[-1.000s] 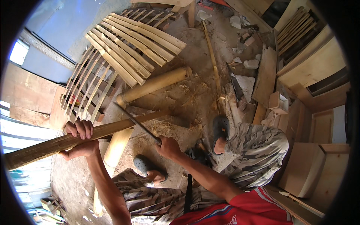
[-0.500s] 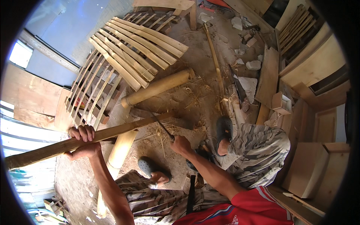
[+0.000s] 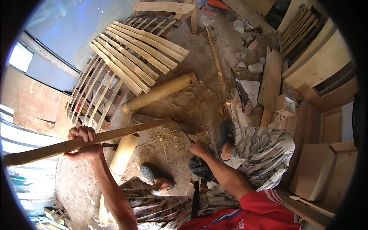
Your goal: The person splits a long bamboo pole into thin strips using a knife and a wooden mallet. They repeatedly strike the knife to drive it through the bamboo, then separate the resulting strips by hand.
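My left hand (image 3: 82, 143) grips a long split bamboo strip (image 3: 115, 134) that runs from the far left edge to the middle of the dirt floor, its far end resting on the ground. My right hand (image 3: 199, 147) is closed around the handle of a thin dark blade (image 3: 182, 129) whose tip points up and left toward the strip's far end, just short of it. Both of my feet in dark clogs (image 3: 227, 134) rest on the ground near the right hand.
Two round bamboo sections lie on the floor, one (image 3: 159, 93) beyond the strip and one (image 3: 123, 153) under it. Stacked bamboo slats (image 3: 134, 53) lie at the back. A thin pole (image 3: 216, 65), rubble and wooden boards (image 3: 270, 78) stand to the right.
My right hand has drawn the blade back to the right and down, away from the strip. The left hand with the strip has dropped slightly lower.
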